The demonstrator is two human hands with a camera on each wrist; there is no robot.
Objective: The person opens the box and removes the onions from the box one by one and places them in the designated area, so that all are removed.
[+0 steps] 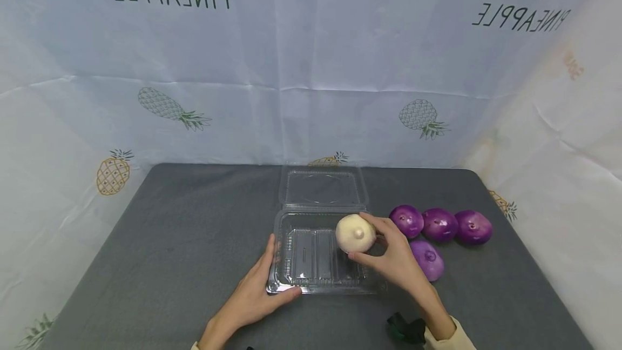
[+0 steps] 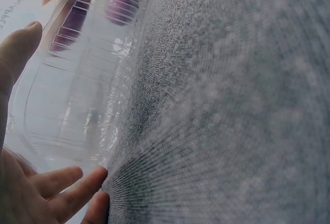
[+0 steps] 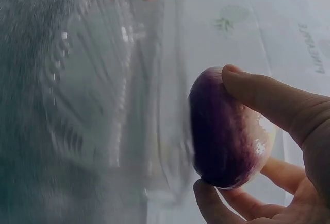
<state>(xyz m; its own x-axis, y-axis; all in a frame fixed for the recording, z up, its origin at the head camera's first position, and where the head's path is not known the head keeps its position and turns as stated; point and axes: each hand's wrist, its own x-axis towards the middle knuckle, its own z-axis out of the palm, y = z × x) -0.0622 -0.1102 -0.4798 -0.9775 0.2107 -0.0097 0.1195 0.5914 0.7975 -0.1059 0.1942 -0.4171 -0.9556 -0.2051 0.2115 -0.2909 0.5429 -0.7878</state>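
Observation:
My right hand (image 1: pixel 391 258) grips a purple-and-white onion (image 1: pixel 356 234) between thumb and fingers, its pale end up in the head view. It is held above the right side of a clear plastic clamshell box (image 1: pixel 303 280). The right wrist view shows the purple side of the same onion (image 3: pixel 221 131) beside the box wall (image 3: pixel 172 95). My left hand (image 1: pixel 252 290) rests against the box's front left corner, thumb along the front rim and fingers along the left side. In the left wrist view its fingertips (image 2: pixel 100 175) touch the box low down, near the tabletop.
Several purple onions (image 1: pixel 439 224) lie on the grey table (image 1: pixel 170 263) to the right of the box. The box's lid (image 1: pixel 323 187) is folded back behind it. White cloth (image 1: pixel 311 42) printed with pineapples hangs behind and at the sides. A black object (image 1: pixel 407 329) is by the right wrist.

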